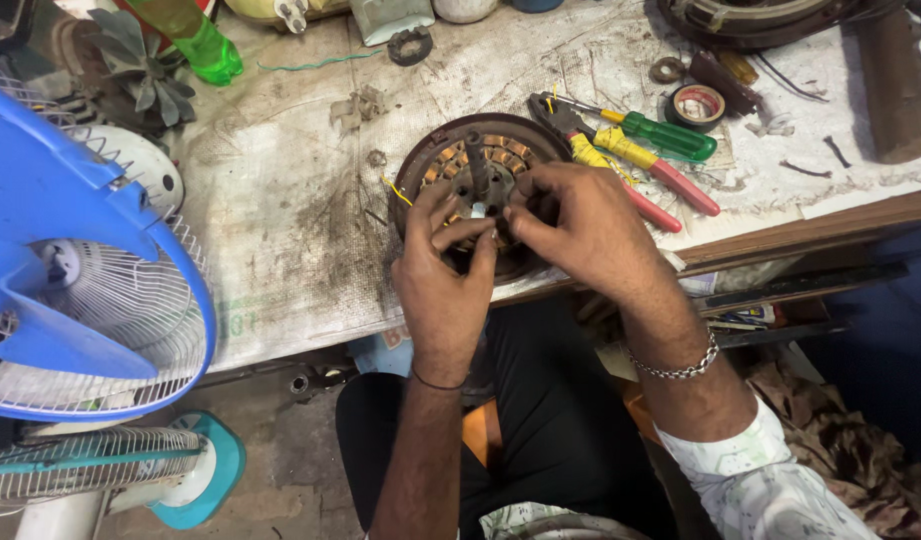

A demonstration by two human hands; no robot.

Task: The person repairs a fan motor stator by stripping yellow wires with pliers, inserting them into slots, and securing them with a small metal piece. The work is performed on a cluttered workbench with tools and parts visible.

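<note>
- Covering most of the view, the workbench point(280, 200) has a dirty white sheet on it; its front edge runs from lower left up to the right, and your hands work just at this edge.
- On your left, the blue fan point(70, 260) with its white wire guard stands close to the bench edge, so the room on that side is narrow. A second, teal fan point(130, 470) lies lower on the floor.
- The round fan motor point(450, 160) lies flat on the bench, near the front edge, with copper coils in a ring and a dark shaft standing up in the middle. A wide bare part of the sheet is open to the left of it.
- Your left hand point(442, 270) rests on the near side of the motor, fingers bent and closed on a small part at the centre; what this part is, you cannot tell.
- Your right hand point(580, 225) covers the right side of the motor, fingertips pinched together at the same centre, touching the left fingers.
- The red pliers point(660, 185) and the green screwdriver point(670, 135) lie just beside your right hand, touching each other.
- A small tape roll point(698, 105) lies behind them, apart from both hands.
</note>
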